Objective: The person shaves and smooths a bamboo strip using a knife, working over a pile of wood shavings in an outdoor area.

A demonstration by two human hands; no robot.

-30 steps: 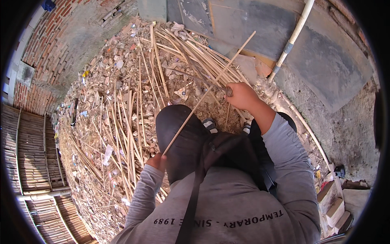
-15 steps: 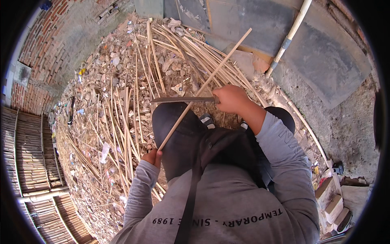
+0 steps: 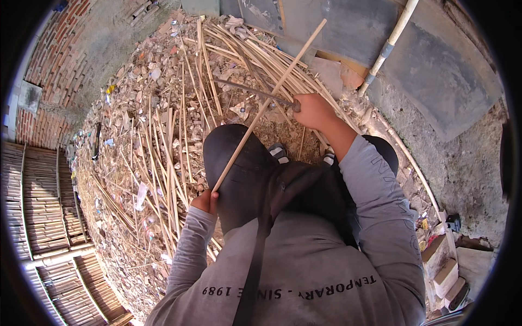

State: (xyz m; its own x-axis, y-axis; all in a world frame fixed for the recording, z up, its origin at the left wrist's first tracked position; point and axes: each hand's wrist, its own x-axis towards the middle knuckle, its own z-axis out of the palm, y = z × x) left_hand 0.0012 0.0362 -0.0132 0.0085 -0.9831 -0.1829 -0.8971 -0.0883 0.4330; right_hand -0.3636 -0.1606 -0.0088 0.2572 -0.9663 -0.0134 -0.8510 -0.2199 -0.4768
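Note:
My left hand (image 3: 205, 201) is closed round the near end of a long bamboo strip (image 3: 243, 142), which slants up and away to the right over my left knee. In my right hand (image 3: 317, 113) is the handle of a machete (image 3: 250, 90). Its dark blade points left and crosses the strip partway along, just beyond my knee; the blade's edge is seen nearly end-on. Whether the blade touches the strip I cannot tell.
Loose bamboo strips (image 3: 169, 157) lie on littered, rubble-strewn ground to the left. Another pile of strips (image 3: 261, 60) lies beyond my feet. Grey panels (image 3: 348, 32) and a pole (image 3: 385, 51) lean at the far right. A slatted bamboo screen (image 3: 43, 195) stands at left.
My right hand has moved the machete farther away along the strip, and the blade has tilted, its tip now higher. The strip has steepened slightly; my left hand keeps its grip.

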